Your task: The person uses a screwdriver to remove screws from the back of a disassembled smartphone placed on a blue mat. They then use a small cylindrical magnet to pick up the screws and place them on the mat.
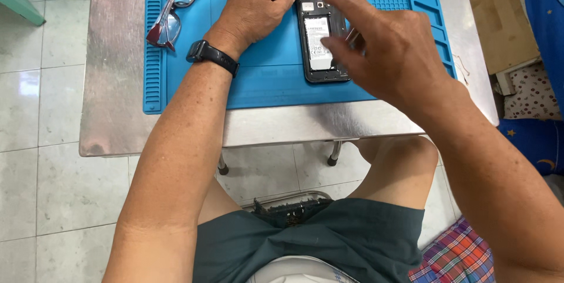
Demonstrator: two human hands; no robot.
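Below my head camera, a small steel table (pixel 117 113) stands on the pale tiled floor (pixel 35 159), and I sit drawn up to its near edge with my knees beneath it, so both forearms reach the work without stretching. Over most of the tabletop lies a blue repair mat (pixel 264 83), its ridged borders and shallow trays apparently meant to keep small parts from rolling away. On the mat, right of centre, a black smartphone (pixel 320 36) lies face down with its back cover off, the white-labelled battery (pixel 318 42) exposed in its bay, long axis pointing away from me. My left hand (pixel 255 7), a dark watch (pixel 212 57) on the wrist, rests knuckles-up on the mat with the fingers curled, thumb and forefinger pressing at the phone's top left corner, seemingly to keep the body from sliding. My right hand (pixel 388 54) hovers over the phone's right side, forefinger stretched toward the upper edge and the other fingers loosely bent; something thin and metallic shows under them, but I cannot tell whether I am pinching it. At the mat's far left corner a pair of red-framed glasses (pixel 174 7) lies folded, set well clear of both hands.
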